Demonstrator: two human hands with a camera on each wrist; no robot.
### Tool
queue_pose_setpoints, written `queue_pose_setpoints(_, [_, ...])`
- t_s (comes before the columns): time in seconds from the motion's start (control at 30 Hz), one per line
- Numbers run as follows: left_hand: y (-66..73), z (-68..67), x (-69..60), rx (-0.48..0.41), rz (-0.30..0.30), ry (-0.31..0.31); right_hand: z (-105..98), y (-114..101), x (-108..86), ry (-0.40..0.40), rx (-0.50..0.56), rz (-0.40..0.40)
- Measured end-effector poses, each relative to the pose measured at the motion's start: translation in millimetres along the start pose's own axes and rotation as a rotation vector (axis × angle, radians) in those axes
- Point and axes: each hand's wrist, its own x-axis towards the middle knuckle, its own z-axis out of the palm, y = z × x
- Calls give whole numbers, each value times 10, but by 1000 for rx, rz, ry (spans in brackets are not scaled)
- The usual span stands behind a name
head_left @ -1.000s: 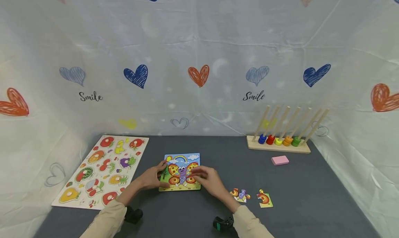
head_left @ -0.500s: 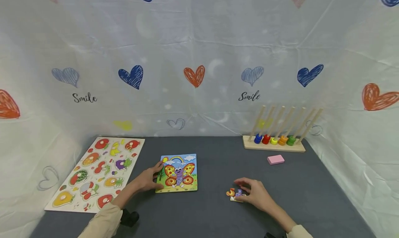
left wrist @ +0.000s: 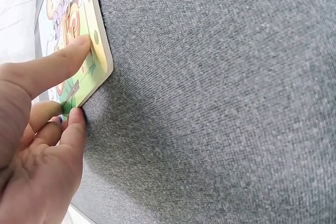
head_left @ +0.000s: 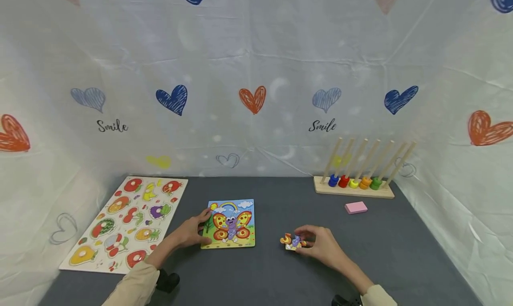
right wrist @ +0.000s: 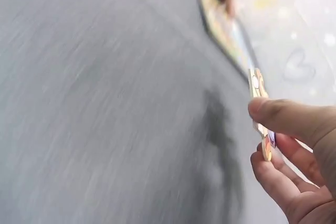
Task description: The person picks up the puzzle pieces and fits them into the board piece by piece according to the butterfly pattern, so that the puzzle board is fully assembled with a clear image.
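A square butterfly puzzle board (head_left: 230, 223) lies in front of me. My left hand (head_left: 188, 231) grips its left edge; the left wrist view shows the thumb (left wrist: 73, 56) on the picture side and fingers (left wrist: 76, 124) at the rim. To the right of the board, my right hand (head_left: 322, 246) pinches a purple and orange puzzle piece (head_left: 293, 242). In the right wrist view that piece (right wrist: 257, 85) is seen nearly edge-on between thumb and fingers, held off the table. A shadow falls on the cloth beside it.
At left lies a large fruit puzzle board (head_left: 90, 248). A wooden peg rack (head_left: 352, 190) with coloured rings stands at the back right, with a pink block (head_left: 356, 207) before it. Grey cloth (head_left: 256, 279) covers the table; a hearts-printed curtain (head_left: 216, 65) hangs behind.
My right hand has left the butterfly board, gone right to the purple and orange piece and taken hold of it, carrying it slightly left. The left hand keeps its grip on the board.
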Motion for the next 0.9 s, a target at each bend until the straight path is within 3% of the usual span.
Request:
queue_pose_setpoints(0.23, [43,13,25,-1,-42,6,436,-252,335,14,79,-56])
queue_pose_setpoints(0.53, [172,6,84,68,-73,30,1059,-458,717,47,-27,-172])
queue_pose_setpoints(0.77, [210,-16,82,44,-113,48,1235,-581,839,52,-56,-174])
queue_pose_setpoints(0.9, [204,-31,61,42,-120,54,1242,-598,834,70,4,-168])
